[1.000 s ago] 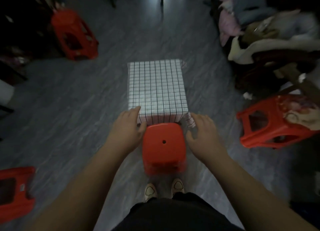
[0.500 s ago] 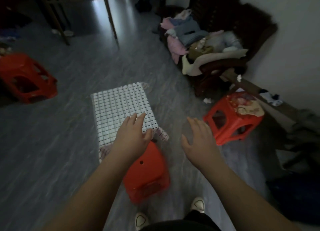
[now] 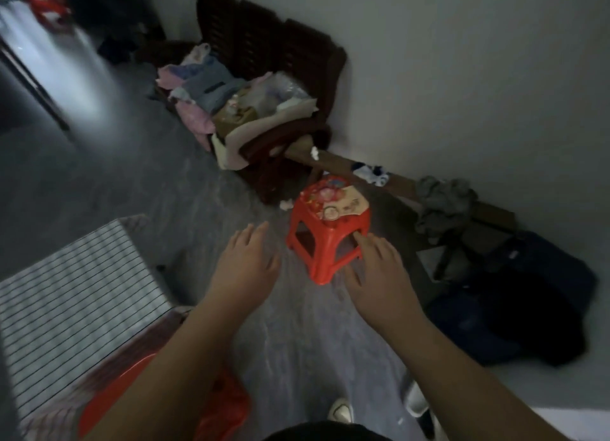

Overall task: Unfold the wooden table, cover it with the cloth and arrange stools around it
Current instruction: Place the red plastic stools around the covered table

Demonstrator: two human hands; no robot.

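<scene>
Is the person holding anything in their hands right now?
Nothing. Both the left hand and right hand are open, reaching toward the red stool.

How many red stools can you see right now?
2. One red stool with a pictured top stands on the floor ahead, by the right hand. Another red stool sits beside the covered table, partly hidden under the left arm. Others may be out of view.

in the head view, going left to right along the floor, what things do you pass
checked cloth on the table → left hand → red stool with the patterned top → right hand → grey crumpled cloth → dark bundle
</scene>
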